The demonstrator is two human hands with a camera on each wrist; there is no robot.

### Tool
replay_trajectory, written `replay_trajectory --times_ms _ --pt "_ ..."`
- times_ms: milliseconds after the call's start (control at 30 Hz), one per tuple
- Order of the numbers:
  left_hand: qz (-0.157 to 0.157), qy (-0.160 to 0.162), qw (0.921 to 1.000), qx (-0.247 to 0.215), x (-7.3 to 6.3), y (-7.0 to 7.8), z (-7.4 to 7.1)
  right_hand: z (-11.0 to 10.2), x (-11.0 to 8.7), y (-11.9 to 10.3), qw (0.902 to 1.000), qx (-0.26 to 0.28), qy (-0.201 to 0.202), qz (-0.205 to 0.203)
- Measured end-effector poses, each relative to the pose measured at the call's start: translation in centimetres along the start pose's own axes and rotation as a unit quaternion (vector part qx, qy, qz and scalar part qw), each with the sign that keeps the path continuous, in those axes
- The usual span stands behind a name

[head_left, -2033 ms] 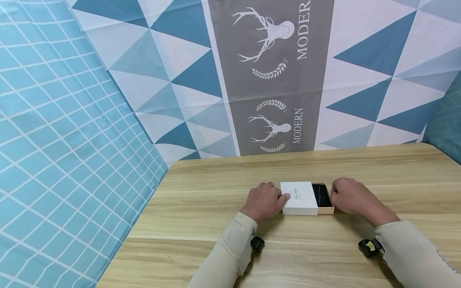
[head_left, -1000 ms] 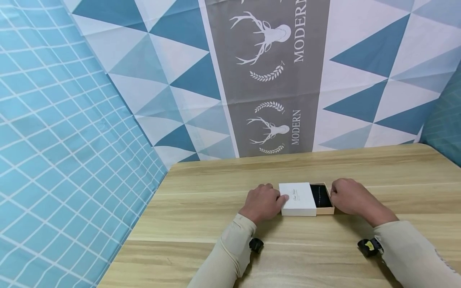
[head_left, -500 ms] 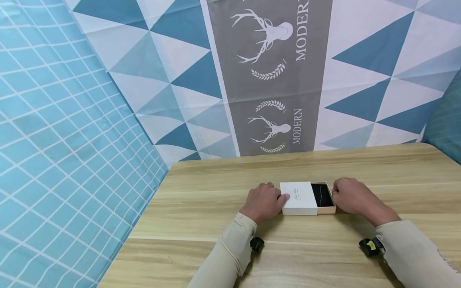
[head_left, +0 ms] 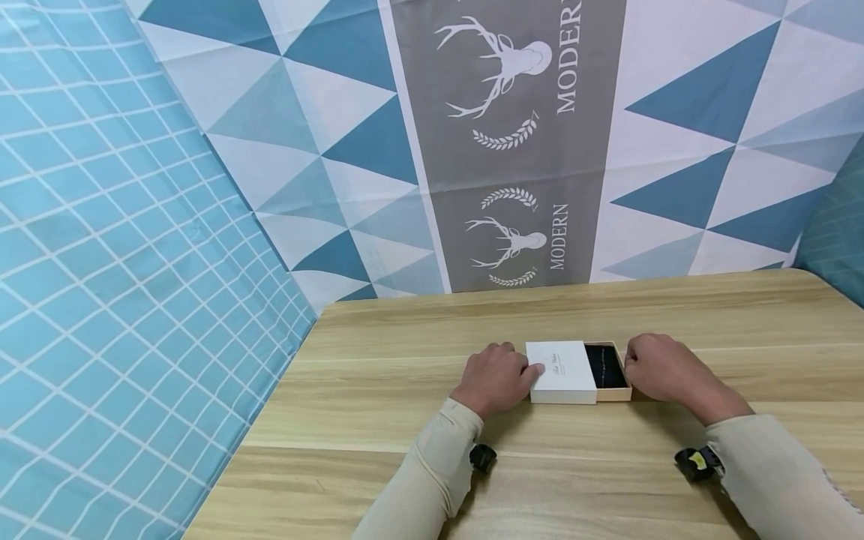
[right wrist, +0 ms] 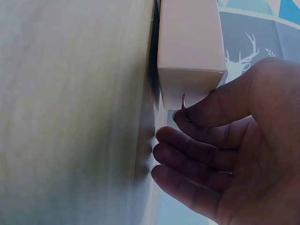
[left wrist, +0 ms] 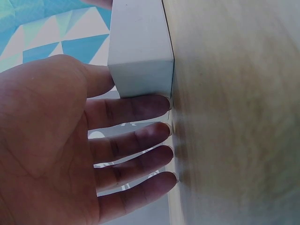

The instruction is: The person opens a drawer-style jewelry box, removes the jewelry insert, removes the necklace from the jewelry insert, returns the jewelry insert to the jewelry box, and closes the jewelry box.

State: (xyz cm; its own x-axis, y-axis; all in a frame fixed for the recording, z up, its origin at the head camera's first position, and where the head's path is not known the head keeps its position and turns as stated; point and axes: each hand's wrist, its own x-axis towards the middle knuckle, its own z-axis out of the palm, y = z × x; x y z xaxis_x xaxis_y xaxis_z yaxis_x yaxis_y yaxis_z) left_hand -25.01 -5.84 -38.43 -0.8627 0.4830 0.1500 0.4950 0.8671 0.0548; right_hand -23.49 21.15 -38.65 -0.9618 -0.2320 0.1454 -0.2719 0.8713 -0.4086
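On the table lies a white jewelry box sleeve (head_left: pixel 565 371) with small print on its lid. A pinkish-tan inner drawer (head_left: pixel 614 395) sticks partly out of its right end. Black padding lines the drawer, and a thin chain bracelet (head_left: pixel 603 365) lies across it. My left hand (head_left: pixel 496 379) holds the sleeve at its left end, thumb on the top and index finger against the end wall. Its other fingertips rest on the table. With thumb and index finger, my right hand (head_left: pixel 658 367) pinches a small pull tab (right wrist: pixel 184 104) on the drawer's end face; the remaining fingers curl below.
The wooden table (head_left: pixel 405 345) extends around the box. Behind it hangs a patterned cloth (head_left: pixel 513 187) with deer heads and triangles, and a blue checked cloth (head_left: pixel 135 262) runs along the left. Each wrist wears a black strapped device, such as the right one (head_left: pixel 695 463).
My right hand has moved slightly to the right, and the drawer has slid a little further out of the sleeve. My left hand stays in place on the sleeve.
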Motion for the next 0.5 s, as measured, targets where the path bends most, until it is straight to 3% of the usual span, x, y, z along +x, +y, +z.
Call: replay_trajectory --times_ms 500 --pt "-0.003 -0.004 1.0 0.008 0.0 0.08 -0.12 0.13 0.07 0.24 0.9999 -0.011 0.005 -0.002"
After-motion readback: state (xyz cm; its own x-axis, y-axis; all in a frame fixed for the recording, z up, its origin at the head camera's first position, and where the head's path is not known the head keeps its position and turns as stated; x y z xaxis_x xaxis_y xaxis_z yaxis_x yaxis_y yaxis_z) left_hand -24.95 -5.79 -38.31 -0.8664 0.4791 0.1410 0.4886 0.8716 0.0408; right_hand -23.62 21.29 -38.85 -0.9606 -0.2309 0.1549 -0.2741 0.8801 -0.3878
